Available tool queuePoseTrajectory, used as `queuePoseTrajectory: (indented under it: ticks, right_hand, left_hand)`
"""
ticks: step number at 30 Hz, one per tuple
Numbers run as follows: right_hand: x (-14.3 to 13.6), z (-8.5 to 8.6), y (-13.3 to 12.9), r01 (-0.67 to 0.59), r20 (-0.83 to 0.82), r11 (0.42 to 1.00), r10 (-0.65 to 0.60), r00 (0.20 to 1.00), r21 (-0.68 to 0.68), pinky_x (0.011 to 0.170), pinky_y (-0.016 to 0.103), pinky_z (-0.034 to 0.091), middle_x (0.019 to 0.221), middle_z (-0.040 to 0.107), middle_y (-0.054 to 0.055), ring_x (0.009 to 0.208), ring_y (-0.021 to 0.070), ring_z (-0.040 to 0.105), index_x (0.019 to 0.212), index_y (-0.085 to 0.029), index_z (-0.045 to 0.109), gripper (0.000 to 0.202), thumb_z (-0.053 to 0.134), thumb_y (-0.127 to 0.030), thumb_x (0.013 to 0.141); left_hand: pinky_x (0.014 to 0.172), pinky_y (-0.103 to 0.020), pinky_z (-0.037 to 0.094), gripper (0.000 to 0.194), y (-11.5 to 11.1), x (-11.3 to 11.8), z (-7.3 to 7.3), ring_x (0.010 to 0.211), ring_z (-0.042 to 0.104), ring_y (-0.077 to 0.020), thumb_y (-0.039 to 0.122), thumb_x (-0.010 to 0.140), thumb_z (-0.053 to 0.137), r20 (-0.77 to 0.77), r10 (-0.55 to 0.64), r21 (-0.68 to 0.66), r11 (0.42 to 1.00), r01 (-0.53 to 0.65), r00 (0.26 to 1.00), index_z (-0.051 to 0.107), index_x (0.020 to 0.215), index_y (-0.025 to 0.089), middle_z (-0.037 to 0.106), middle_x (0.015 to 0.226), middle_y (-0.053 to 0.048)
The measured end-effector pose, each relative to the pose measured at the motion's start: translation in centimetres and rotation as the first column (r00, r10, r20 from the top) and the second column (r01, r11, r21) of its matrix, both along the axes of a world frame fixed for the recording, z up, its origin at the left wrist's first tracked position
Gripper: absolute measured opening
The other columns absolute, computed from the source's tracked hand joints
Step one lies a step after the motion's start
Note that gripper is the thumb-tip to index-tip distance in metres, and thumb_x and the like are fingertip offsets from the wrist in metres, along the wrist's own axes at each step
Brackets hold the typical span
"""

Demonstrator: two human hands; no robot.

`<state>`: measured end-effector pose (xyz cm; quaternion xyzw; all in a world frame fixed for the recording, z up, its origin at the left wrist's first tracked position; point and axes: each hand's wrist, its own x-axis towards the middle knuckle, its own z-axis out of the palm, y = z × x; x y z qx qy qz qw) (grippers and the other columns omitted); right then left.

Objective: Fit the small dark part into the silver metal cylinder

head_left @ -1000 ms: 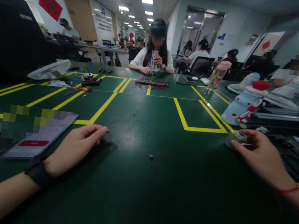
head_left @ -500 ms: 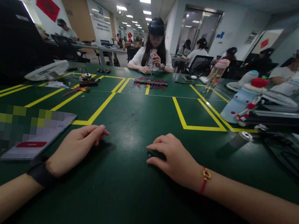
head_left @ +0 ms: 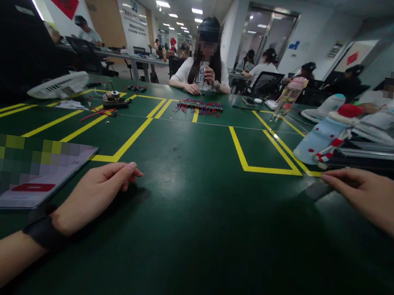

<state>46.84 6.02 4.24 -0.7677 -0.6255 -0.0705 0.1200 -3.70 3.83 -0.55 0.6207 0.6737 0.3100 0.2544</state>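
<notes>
On the left of the green table (head_left: 180,222) rests my left hand (head_left: 98,195), a black band on its wrist. Its fingers are loosely curled with the thumb against the index finger, and nothing shows in them. A phone (head_left: 37,199) lies just left of this hand, its screen partly blurred out. Over at the right edge, my right hand (head_left: 368,194) has its fingers pinched together at the top of a grey metal cylinder (head_left: 318,191). The fingers cover the cylinder's top, and I cannot make out what they pinch.
Behind my right hand stand a blue bottle with a red cap (head_left: 314,139) and a clear bottle (head_left: 290,99). A row of red and blue wired parts (head_left: 199,106) lies ahead, before a seated person (head_left: 201,70). A white fan (head_left: 60,85) lies at the left.
My right hand has moved from the table's middle, where a small dark piece with a ring was at its fingertips, right to the cylinder. That piece no longer shows. My left hand has stayed put.
</notes>
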Motion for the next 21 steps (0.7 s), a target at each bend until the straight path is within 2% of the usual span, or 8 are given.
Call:
queuePoseTrajectory:
  ticks: [5,10,17,21]
  right_hand:
    - [0.25,-0.26,-0.24,0.022,-0.027,1.0,-0.022,0.999,0.007,0.071,0.029,0.038,0.098,0.069,0.005,0.083,0.0165,0.059,0.099,-0.024,0.071,0.035,0.054,-0.048,0.081]
    - [0.68,-0.02,-0.63,0.086,-0.036,0.996,-0.086,0.996,0.009,0.066,0.031,0.037,0.1,0.068,0.011,0.078,0.0178,0.059,0.098,-0.021,0.072,0.042,0.053,-0.053,0.08]
    - [1.14,0.11,-0.65,0.074,0.006,0.997,-0.074,0.997,0.006,0.068,0.033,0.038,0.101,0.068,0.012,0.077,0.0178,0.059,0.097,-0.021,0.072,0.044,0.052,-0.056,0.08]
    - [0.95,0.34,-0.76,0.085,-0.041,0.996,-0.086,0.995,-0.04,0.069,0.034,0.038,0.103,0.068,0.012,0.078,0.0179,0.06,0.101,-0.021,0.072,0.045,0.054,-0.056,0.078]
  left_hand:
    - [0.068,-0.026,0.038,0.046,-0.07,-0.13,-0.23,0.074,0.054,-0.0175,0.057,0.087,0.041,-0.001,0.013,-0.005,1.0,-0.013,1.0,0.066,0.097,0.019,0.054,0.07,0.003]
    - [0.067,-0.026,0.038,0.045,-0.09,-0.14,-0.2,0.071,0.053,-0.0164,0.057,0.088,0.04,-0.003,0.007,-0.006,1.0,-0.007,1.0,0.065,0.096,0.02,0.052,0.069,0.004]
    - [0.066,-0.026,0.038,0.046,-0.2,-0.16,-0.02,0.073,0.055,-0.0171,0.058,0.087,0.041,-0.003,0.012,-0.009,1.0,-0.012,1.0,0.067,0.097,0.02,0.056,0.071,0.003]
    - [0.066,-0.026,0.039,0.046,-0.12,-0.41,-0.31,0.075,0.055,-0.0176,0.058,0.087,0.041,0.013,0.003,-0.021,1.0,-0.003,1.0,0.066,0.099,0.021,0.058,0.078,0.002]
